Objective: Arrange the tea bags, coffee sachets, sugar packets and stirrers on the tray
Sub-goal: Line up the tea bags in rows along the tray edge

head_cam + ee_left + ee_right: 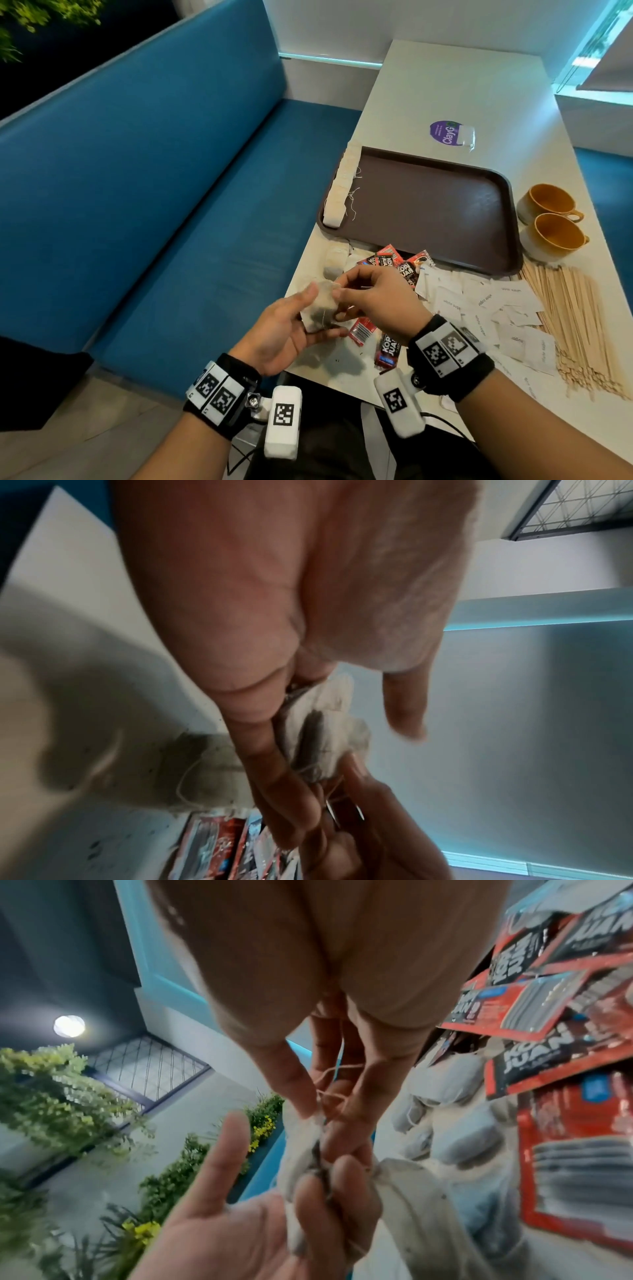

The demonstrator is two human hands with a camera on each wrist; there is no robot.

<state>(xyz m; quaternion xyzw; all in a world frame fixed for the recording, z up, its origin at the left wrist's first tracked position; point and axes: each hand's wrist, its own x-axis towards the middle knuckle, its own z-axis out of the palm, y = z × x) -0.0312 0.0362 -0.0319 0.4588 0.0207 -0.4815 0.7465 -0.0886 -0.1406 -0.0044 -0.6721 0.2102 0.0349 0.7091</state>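
Over the near edge of the worktop (455, 85), both hands meet on one tea bag (320, 310). The left hand (284, 337) cradles it from below, fingers curled up its side; the right hand (375, 303) pinches its top corner, where a thin string loops between the fingers, probably to tidy the string before placing it. The bag is soft, limp, greyish paper with dark leaf showing through. On the tray (445, 212), a smooth brown rounded rectangle, a row of tea bags (342, 185) lines the left rim, so the rest stays free. Glossy red sachets (407, 270), flat white sugar packets (493, 308) and thin wooden stirrers (579, 329) lie on the worktop near the tray's front edge.
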